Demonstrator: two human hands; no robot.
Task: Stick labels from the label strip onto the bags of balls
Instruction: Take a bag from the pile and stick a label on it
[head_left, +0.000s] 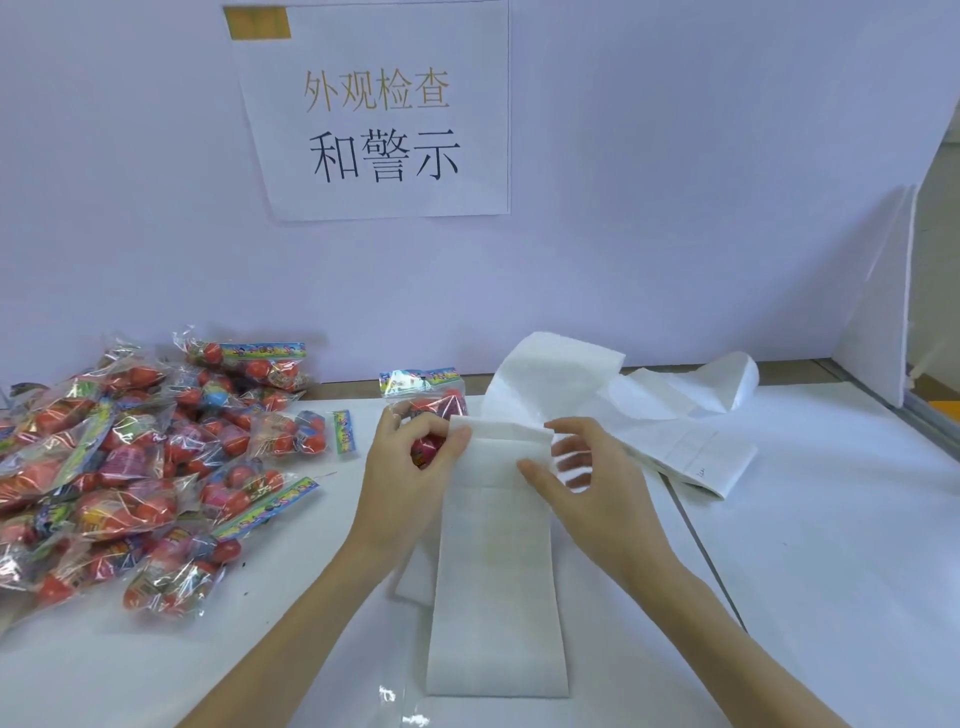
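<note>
1. White partition boards (649, 218) are seen closing off the back and right of a white table (831, 545); a paper sign (382, 111) with printed characters is fixed to the back board.
2. A heap of bagged balls (130, 467) is spread over the table's left side, well apart from both hands.
3. The label strip (496, 561) is laid lengthwise between the forearms, its far end folded over and trailing away to the right toward loose backing paper (685, 410).
4. One bag (426, 400) is held upright in the left hand (410, 467), whose curled fingers also pinch the strip's top left corner.
5. The right hand (582, 467) is set at the strip's folded top right edge, thumb and fingers loosely bent; whether a label is already pinched cannot be told.
6. Risk is judged as follows: a label peeled one-handed may curl and stick to itself, or the strip may be dragged askew because only one corner is pinned.
</note>
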